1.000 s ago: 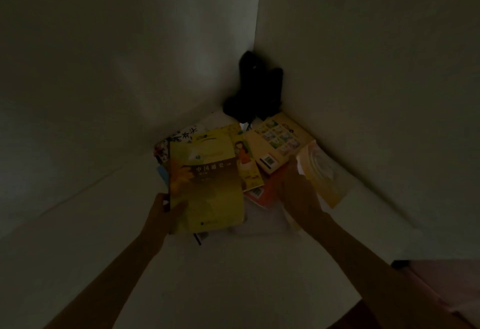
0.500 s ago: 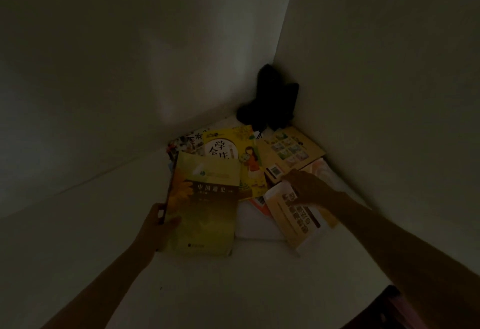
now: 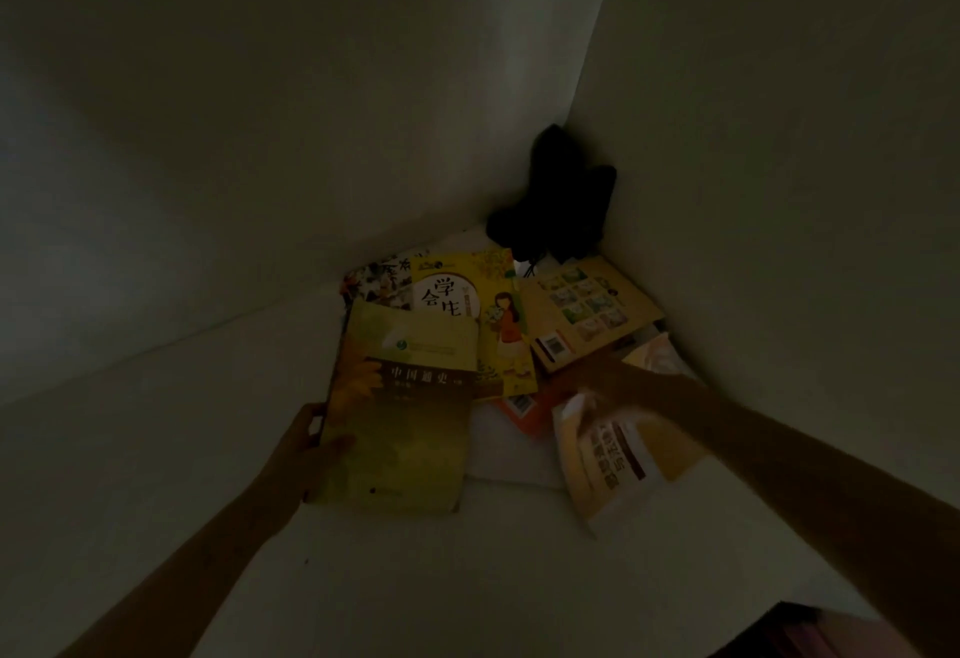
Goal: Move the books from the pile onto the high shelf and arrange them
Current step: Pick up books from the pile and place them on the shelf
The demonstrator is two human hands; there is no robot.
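The left hand (image 3: 306, 444) grips the near left edge of a yellow-green book (image 3: 400, 413), thumb lying on the cover and fingers curled round the edge beneath it; the book lies face up on the white shelf (image 3: 156, 449), its far end overlapping the other books behind it. The right hand (image 3: 618, 382) reaches in from the right and is blurred, so how its fingers lie is hard to make out; it rests at the top corner of a pale orange book (image 3: 618, 455), which sits tilted near the right side of the shelf, and whether the hand pinches that corner or only touches it I cannot tell. Between the two held books a red-orange book (image 3: 524, 410) pokes out from under the heap. Behind the yellow-green book lies a bright yellow book (image 3: 483, 309) with a drawn girl on its cover, and just past its left edge shows the corner of a book with a black and white patterned cover (image 3: 379, 275). To the right of the yellow one lies a tan book (image 3: 587, 304) with its back cover up, showing a grid of small pictures and a barcode, close to the right wall (image 3: 779, 190). In the far corner, where the right wall meets the back wall (image 3: 260, 138), stands a dark shape (image 3: 556, 200) too dim to tell what it is.
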